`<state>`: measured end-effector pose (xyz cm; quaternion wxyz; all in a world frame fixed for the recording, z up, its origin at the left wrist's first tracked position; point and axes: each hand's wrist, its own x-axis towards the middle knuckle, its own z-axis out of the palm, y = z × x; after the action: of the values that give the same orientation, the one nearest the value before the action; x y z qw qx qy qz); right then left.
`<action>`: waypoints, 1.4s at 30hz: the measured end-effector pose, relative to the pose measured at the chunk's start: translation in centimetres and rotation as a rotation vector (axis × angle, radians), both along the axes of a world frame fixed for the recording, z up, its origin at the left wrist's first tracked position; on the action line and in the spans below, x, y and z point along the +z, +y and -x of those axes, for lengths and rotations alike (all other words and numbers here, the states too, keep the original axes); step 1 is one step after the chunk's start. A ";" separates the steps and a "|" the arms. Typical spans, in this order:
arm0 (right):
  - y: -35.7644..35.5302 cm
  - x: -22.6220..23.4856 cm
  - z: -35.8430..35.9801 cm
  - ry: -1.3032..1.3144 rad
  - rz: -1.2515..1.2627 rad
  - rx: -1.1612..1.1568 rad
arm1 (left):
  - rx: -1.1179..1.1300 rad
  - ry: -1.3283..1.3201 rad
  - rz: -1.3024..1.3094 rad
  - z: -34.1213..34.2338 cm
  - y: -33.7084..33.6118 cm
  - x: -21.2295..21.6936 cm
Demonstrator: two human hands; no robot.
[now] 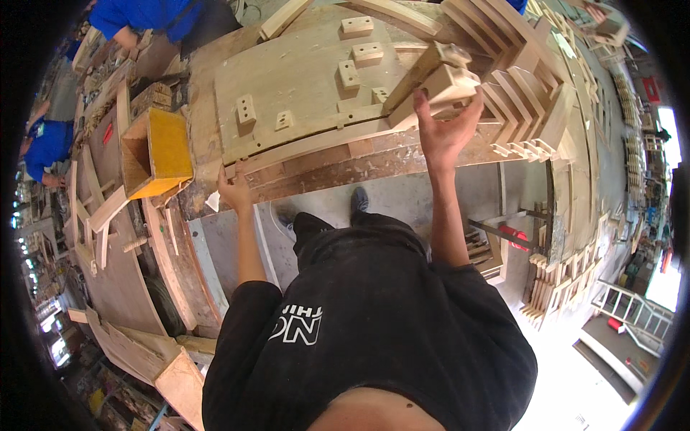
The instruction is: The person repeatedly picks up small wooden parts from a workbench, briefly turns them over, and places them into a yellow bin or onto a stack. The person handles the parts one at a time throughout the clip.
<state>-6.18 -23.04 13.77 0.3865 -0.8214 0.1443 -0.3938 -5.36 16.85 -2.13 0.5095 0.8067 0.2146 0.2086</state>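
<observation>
A long pale wooden strip [309, 145] lies along the front edge of a plywood board [302, 79] fitted with several small drilled wooden blocks [246, 109]. My left hand [236, 188] is at the strip's left end, its fingers closed on it. At the strip's right end an angled wooden piece [449, 81] rises. My right hand [450, 133] grips it, thumb on the near left and fingers round the right side. The undersides of those fingers are hidden. A narrow dark gap shows between strip and board.
Stacked angled wooden frames [521, 108] stand right of my right hand. A yellow-sided open box [169, 152] sits at the bench's left. Loose wooden bars [286, 18] lie at the back. A co-worker in blue [154, 18] is at the far left. Slatted wooden pieces [557, 287] stand lower right.
</observation>
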 end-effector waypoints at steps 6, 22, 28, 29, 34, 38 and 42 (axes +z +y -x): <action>1.2 -0.9 -1.4 0.004 0.143 -0.156 | 0.162 0.061 -0.253 -0.1 -2.6 0.1; 3.1 -5.5 -1.2 0.243 0.037 -0.337 | -0.025 -0.029 -0.065 1.1 -0.8 -1.6; 2.3 -7.1 -1.1 0.272 -0.163 -0.194 | 0.014 -0.138 -0.528 1.7 -3.5 -0.3; 2.0 -6.7 -0.8 0.224 -0.190 -0.125 | -0.022 -0.193 -0.588 2.1 -4.4 0.4; -0.5 -6.6 1.7 -0.081 -0.556 0.177 | -0.681 -0.255 -0.606 1.2 -10.2 3.7; -3.1 -5.1 5.2 -0.264 -1.455 0.394 | -0.847 -0.116 -0.942 0.9 -14.0 5.9; -5.4 -5.8 11.7 0.009 -1.977 0.727 | -0.916 -0.023 -1.013 0.4 -14.3 5.0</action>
<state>-17.88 -28.47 7.98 0.9788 -0.1359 0.1476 0.0419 -5.77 2.58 2.88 0.1084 0.9529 -0.2779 0.0552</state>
